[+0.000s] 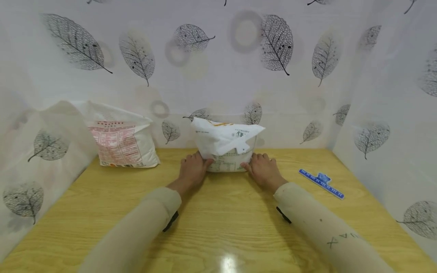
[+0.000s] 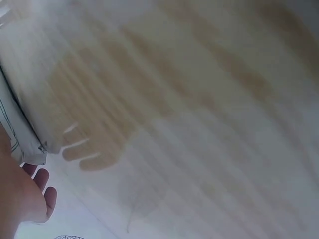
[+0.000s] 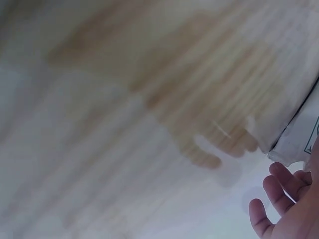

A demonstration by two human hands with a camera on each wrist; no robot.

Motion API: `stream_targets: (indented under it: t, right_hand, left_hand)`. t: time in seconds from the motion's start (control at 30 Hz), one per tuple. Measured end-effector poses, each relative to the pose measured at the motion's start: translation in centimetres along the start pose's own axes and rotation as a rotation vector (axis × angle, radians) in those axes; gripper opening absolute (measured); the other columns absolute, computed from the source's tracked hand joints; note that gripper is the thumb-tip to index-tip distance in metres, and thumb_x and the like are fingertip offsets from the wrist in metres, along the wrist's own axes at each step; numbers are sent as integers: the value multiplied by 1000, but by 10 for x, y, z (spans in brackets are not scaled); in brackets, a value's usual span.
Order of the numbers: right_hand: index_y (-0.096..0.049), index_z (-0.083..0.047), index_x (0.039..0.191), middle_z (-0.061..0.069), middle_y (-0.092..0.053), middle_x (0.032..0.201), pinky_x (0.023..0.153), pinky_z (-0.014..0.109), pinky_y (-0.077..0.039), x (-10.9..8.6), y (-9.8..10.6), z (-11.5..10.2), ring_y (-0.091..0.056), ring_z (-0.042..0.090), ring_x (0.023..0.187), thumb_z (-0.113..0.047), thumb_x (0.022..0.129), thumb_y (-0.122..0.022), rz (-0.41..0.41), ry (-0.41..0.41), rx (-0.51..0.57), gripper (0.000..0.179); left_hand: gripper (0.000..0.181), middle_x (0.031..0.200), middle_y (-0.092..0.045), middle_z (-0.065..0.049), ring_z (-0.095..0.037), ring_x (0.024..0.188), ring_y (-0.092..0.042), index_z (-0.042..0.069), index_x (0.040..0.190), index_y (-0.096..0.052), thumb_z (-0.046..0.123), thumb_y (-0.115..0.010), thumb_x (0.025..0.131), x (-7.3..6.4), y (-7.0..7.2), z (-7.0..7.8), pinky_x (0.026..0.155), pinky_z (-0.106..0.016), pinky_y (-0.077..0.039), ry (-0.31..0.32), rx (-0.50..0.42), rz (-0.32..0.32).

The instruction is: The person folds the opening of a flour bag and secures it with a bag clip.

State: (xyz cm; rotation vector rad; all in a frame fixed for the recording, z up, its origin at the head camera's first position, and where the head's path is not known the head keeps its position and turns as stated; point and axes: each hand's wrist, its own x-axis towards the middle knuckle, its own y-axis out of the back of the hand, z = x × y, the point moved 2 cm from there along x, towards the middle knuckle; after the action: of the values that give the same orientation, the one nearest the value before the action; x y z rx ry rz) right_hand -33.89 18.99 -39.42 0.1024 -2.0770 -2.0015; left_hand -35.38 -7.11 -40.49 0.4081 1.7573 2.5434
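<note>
A white plastic bag (image 1: 227,146) with green print stands at the far middle of the wooden table, its top flopped forward over the front. My left hand (image 1: 192,169) holds its lower left side, thumb on the front face. At the lower right side, my right hand (image 1: 264,168) grips it the same way. The left wrist view catches the bag's edge (image 2: 17,132) beside the fingers; the right wrist view shows its corner (image 3: 294,142) above the fingertips. Part of the fingers is hidden by the bag in the head view.
Another white bag with red print (image 1: 119,140) stands at the back left. A blue bag clip (image 1: 321,182) lies on the table (image 1: 218,216) to the right. Leaf-patterned sheeting (image 1: 218,87) closes off the back and both sides.
</note>
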Motion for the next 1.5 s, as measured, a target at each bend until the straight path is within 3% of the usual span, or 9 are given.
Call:
stream_targets:
  t: [0.53, 0.87, 1.1, 1.33, 1.5]
  right_hand:
    - [-54, -2, 127, 19, -61, 121, 92, 57, -43, 11, 2, -5, -54, 37, 117, -61, 103, -28, 13, -71, 54, 69]
    - [-61, -5, 117, 15, -63, 118, 95, 58, -41, 18, 2, -8, -53, 34, 115, -58, 104, -28, -15, -130, 70, 64]
    - [-67, -8, 108, 14, -65, 115, 94, 57, -41, 20, 2, -9, -55, 34, 112, -60, 104, -29, -6, -151, 93, 64]
    - [-69, -9, 109, 15, -67, 116, 98, 61, -40, 20, 2, -12, -56, 37, 116, -59, 104, -29, -16, -149, 108, 64]
    - [-65, -11, 85, 16, -69, 103, 91, 60, -44, 18, 1, -10, -63, 37, 104, -58, 104, -31, 3, -141, 113, 61]
  left_hand:
    - [71, 126, -59, -18, -33, 116, -52, -1, 135, -44, 60, -28, 103, 11, -2, 1, 100, -48, -39, 58, 36, -15]
    - [69, 130, -58, -18, -34, 115, -52, 1, 132, -44, 62, -27, 103, 16, -5, 1, 98, -49, -38, 56, 47, 4]
    - [68, 127, -59, -20, -37, 115, -53, 1, 126, -45, 61, -25, 103, 20, -5, 1, 97, -51, -40, 63, 74, 13]
    - [67, 120, -59, -21, -37, 113, -54, 0, 126, -44, 60, -24, 103, 22, -5, 2, 95, -50, -42, 69, 111, 18]
    - [67, 118, -58, -20, -36, 112, -54, -1, 125, -45, 59, -22, 104, 21, -6, 3, 94, -50, -43, 72, 88, 5]
